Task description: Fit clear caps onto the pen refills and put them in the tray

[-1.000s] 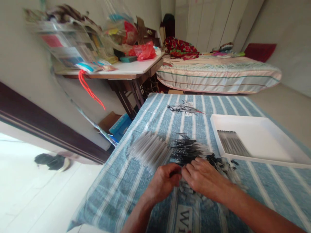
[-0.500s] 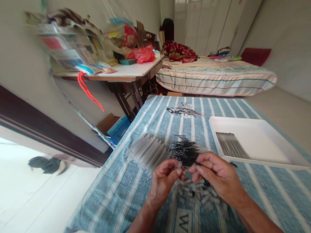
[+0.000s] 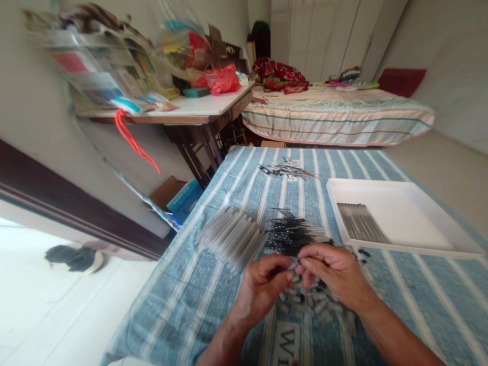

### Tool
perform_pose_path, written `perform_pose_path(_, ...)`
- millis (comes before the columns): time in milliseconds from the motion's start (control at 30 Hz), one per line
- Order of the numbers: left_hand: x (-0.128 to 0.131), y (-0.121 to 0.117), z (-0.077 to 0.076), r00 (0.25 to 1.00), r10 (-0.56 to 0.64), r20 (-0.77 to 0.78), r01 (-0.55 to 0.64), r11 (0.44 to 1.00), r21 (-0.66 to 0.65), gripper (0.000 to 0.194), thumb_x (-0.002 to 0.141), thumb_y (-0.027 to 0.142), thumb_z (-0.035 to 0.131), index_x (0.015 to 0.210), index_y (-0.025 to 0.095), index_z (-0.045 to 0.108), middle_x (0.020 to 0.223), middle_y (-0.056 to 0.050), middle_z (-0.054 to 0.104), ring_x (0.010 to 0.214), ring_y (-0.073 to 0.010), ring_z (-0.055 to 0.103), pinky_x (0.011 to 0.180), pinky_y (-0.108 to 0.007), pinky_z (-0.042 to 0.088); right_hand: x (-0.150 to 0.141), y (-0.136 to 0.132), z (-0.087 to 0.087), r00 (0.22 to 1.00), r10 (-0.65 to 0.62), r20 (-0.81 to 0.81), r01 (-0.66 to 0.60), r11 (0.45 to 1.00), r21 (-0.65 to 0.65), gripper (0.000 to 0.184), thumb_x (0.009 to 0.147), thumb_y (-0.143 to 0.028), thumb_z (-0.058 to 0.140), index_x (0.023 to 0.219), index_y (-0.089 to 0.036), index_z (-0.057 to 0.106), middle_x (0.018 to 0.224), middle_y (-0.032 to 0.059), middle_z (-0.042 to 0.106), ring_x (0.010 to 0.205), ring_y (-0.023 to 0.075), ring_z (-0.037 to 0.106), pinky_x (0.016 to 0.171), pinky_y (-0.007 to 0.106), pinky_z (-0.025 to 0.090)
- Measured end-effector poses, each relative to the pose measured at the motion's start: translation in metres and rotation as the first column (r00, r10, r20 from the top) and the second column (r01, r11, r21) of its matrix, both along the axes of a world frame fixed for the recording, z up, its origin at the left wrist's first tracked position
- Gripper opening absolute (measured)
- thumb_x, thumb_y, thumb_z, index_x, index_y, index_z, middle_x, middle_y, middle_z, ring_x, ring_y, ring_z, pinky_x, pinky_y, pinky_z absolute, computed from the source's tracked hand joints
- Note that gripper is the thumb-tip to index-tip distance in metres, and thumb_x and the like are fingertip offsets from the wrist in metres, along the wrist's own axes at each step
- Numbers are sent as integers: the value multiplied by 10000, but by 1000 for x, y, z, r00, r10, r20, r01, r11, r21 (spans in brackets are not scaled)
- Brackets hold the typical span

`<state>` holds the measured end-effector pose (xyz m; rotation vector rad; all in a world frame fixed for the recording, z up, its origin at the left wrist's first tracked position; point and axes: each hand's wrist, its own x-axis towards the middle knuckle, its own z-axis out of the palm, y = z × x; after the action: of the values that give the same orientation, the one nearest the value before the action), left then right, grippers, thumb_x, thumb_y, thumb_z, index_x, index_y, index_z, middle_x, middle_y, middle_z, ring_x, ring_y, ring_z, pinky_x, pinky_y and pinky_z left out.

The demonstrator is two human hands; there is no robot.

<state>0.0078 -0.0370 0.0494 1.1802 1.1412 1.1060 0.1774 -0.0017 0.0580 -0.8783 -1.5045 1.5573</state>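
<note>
My left hand (image 3: pixel 263 284) is closed, thumb and forefinger pinching a small grey pen cap (image 3: pixel 293 265). At the cap's other end, the fingertips of my right hand (image 3: pixel 333 274) are pressed together; whatever they hold is too small to make out. Both hands meet above a loose heap of short grey caps (image 3: pixel 318 304) with a few black bits among them. Just beyond my fingers lies a pile of thin black pen refills (image 3: pixel 290 236). To its left is a stack of translucent grey pen barrels (image 3: pixel 232 236).
A shallow white tray (image 3: pixel 430 249) stands at the right, with a row of grey pens (image 3: pixel 362 222) in its left part. Thin dark pieces (image 3: pixel 287 169) lie at the far end of the striped tablecloth (image 3: pixel 171 305). Small black bits (image 3: pixel 364 254) lie near the tray.
My hands have come together, and my right fingertips now meet the cap in my left hand. The view has shifted slightly; black bits near the tray show more.
</note>
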Motion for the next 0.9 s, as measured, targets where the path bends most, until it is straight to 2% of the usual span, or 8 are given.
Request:
perform_pose_path(200,-1,0,7,988,-49,-144,59,996,71,80,750,176,620,808,142,663,700,-10,599,587,-106,574,543,-205,449,1,2,-1,999,42,34,-41,999,-28,160,843,-311,544,839,-163,604,687,9,661,519,96,623,508,196,495)
perform_pose_path(533,0,1,9,990,-72,-122,80,995,57,91,746,192,621,808,147,670,698,-13,594,568,-112,569,528,-210,445,1,2,-1,998,55,-12,-56,995,-86,193,842,-333,542,857,-142,564,672,23,666,492,117,628,474,219,493)
perform_pose_path(800,-1,1,8,988,-62,-144,68,997,36,96,748,207,615,807,147,661,711,-17,595,568,-120,575,534,-221,444,0,1,-2,997,68,20,-67,995,-72,223,837,-364,535,845,-143,559,674,25,662,500,118,629,485,227,501)
perform_pose_path(900,-1,1,8,977,-85,-196,93,995,33,113,771,234,593,803,151,663,706,-20,596,601,-128,573,558,-225,444,0,1,-2,996,79,42,-77,996,-52,218,839,-362,529,834,-146,563,676,19,651,513,116,627,497,226,495)
